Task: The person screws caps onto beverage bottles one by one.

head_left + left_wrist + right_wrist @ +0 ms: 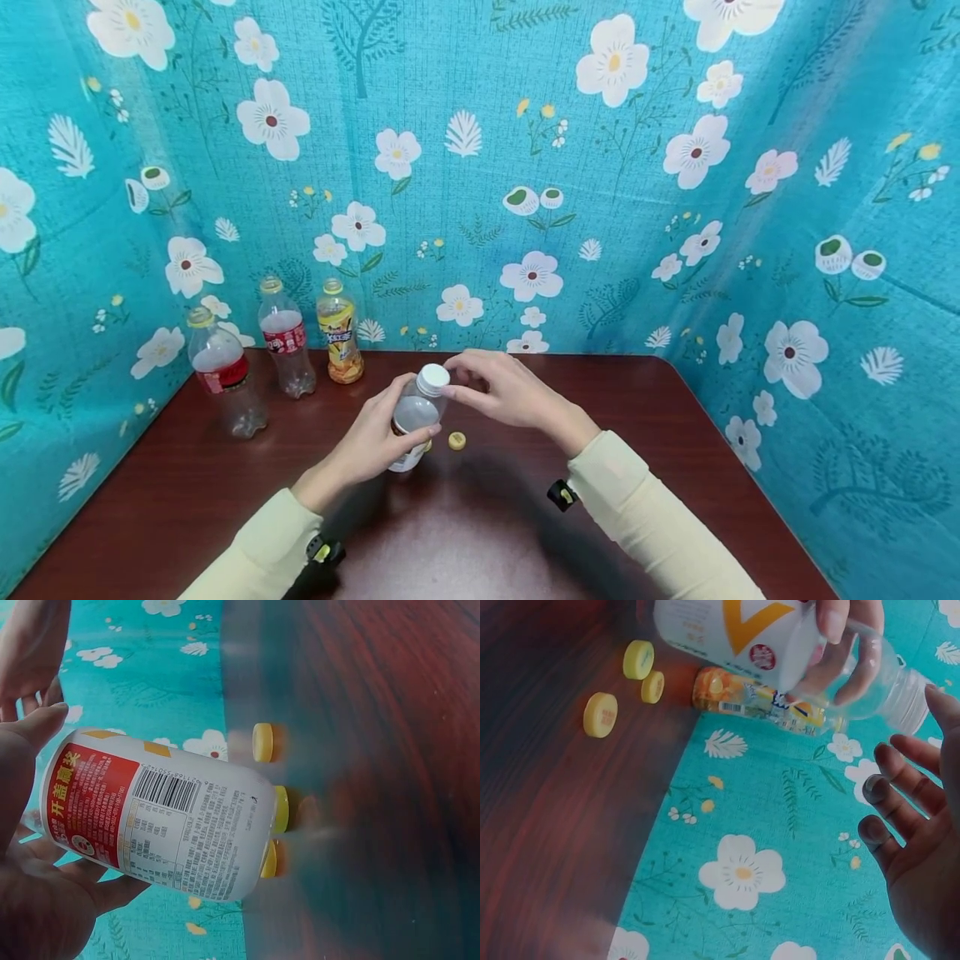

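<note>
At the far left of the bench [660, 483], a clear bottle with a red label [222, 377] is standing near the curtain [480, 208]. Just right of it, a second red-labelled bottle [285, 337] is standing, and beside that a yellow-labelled bottle [341, 337] is showing orange near its base. Farther right, the left hand [367, 437] is clasping a clear bottle with a white label [416, 412], its grip clamped around the body. That bottle is leaning rightward at the top and wearing a white cap [433, 379]; whether its base is touching the bench, I cannot tell. Three yellow caps [601, 715] are lying on the bench near its base. Rightmost, the right hand [510, 387] is hovering at the white cap, its grip apart, fingers loosely bent; whether the thumb is touching the cap is unclear.
</note>
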`<act>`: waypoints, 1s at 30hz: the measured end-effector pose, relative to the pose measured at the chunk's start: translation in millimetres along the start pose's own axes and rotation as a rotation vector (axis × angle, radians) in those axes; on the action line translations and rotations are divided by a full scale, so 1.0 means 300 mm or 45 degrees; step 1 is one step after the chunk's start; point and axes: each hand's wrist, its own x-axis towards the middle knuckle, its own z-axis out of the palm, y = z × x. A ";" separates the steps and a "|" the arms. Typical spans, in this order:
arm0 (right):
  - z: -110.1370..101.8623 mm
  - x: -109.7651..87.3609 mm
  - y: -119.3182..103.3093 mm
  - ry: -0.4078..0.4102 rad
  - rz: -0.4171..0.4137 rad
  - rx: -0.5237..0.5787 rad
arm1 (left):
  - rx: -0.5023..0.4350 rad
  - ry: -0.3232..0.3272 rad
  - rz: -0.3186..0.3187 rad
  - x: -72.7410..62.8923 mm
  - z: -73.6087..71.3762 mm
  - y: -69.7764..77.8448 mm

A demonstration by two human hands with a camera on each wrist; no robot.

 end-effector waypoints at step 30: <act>0.172 -0.132 0.170 -0.279 0.161 -0.102 | -0.075 0.257 -0.201 0.224 -0.103 -0.059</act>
